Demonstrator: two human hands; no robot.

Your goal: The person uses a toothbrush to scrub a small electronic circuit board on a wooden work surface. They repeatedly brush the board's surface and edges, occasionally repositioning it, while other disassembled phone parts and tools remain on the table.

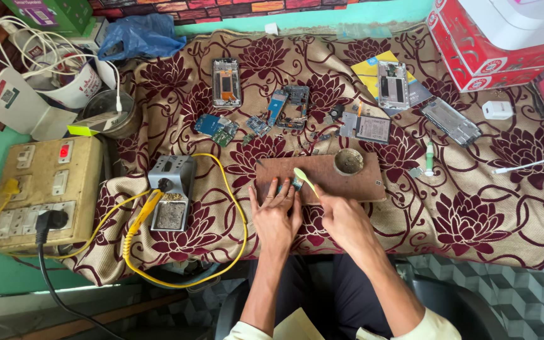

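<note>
My left hand [276, 211] presses its fingertips on a small blue-green circuit board [296, 184] that lies on a brown wooden work board [335, 177]. My right hand [342, 219] grips a pale green toothbrush [304, 177], whose bristle end touches the small board. Both hands sit at the near edge of the wooden board, side by side.
A soldering stand [172, 192] with a yellow cable [221, 252] is at the left, beside a beige switch board [39, 192]. Phone frames [226, 82], circuit boards [216, 128] and parts [451, 121] lie on the floral cloth [486, 208] behind. Red boxes [483, 53] are at the back right.
</note>
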